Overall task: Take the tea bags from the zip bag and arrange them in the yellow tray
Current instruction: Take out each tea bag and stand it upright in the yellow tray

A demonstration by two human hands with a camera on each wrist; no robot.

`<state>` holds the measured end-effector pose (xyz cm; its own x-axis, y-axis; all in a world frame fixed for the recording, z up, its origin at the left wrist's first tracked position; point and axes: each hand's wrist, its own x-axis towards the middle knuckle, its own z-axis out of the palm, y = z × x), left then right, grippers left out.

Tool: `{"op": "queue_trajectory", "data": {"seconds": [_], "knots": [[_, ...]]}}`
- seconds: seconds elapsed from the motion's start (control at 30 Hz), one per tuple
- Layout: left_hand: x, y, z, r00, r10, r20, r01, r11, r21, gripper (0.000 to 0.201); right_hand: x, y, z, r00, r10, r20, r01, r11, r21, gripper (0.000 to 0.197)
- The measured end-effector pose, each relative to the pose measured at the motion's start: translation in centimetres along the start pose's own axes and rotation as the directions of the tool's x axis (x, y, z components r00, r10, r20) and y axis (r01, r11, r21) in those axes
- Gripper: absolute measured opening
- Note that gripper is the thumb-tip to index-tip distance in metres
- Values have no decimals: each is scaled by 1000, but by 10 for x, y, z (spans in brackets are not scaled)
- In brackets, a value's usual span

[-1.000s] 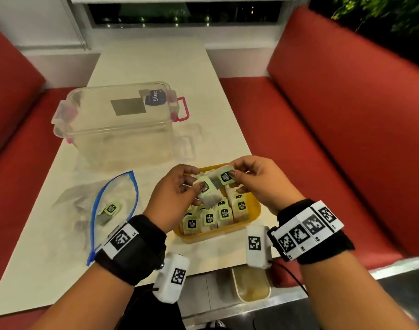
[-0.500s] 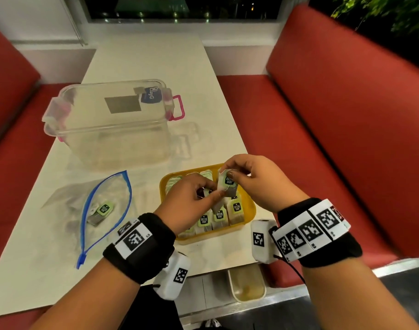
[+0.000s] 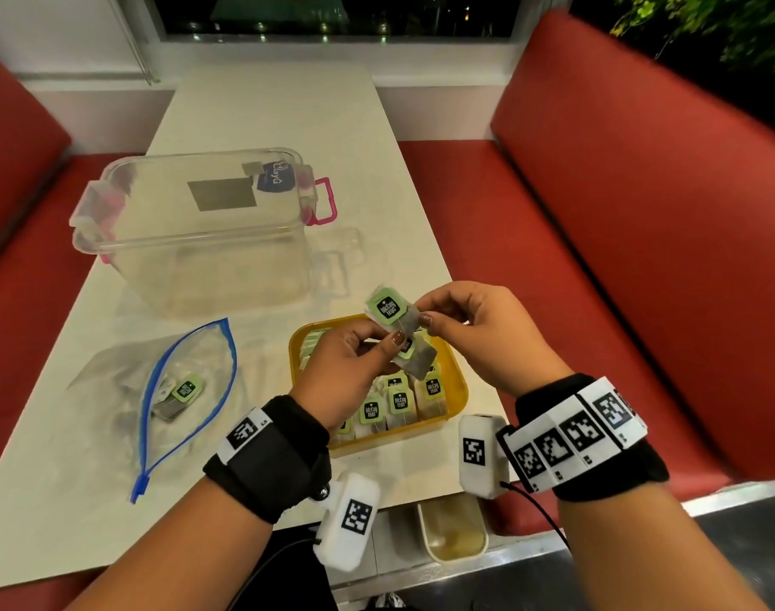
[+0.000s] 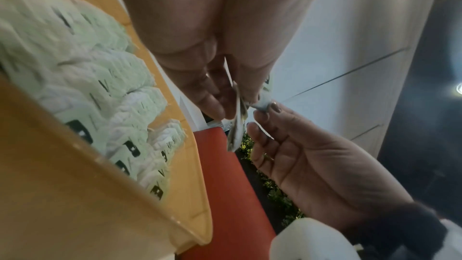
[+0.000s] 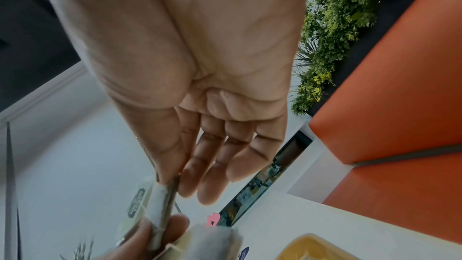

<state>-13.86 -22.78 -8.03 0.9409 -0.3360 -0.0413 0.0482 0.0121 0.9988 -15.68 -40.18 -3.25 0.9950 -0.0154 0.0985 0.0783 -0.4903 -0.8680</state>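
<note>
Both hands' fingers [image 3: 425,320] pinch tea bags [image 3: 390,307] above yellow tray [image 3: 458,392], long axis diagonal.

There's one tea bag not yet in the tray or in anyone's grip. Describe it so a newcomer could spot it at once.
Start at the white table, then find the clear zip bag with the blue zipper edge, lying flat left of the yellow tray. Inside it lies a single tea bag with a green tag. Unlike the tea bags packed in rows in the tray, it lies alone under plastic.
</note>
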Motion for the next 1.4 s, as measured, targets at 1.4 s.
{"op": "queue_trajectory", "data": {"seconds": [1.4], "knots": [[-7, -1, -18, 964, 187, 191, -267, 673, 690, 14, -2, -4, 4, 998, 3, 63, 7, 988, -157, 11]]}}
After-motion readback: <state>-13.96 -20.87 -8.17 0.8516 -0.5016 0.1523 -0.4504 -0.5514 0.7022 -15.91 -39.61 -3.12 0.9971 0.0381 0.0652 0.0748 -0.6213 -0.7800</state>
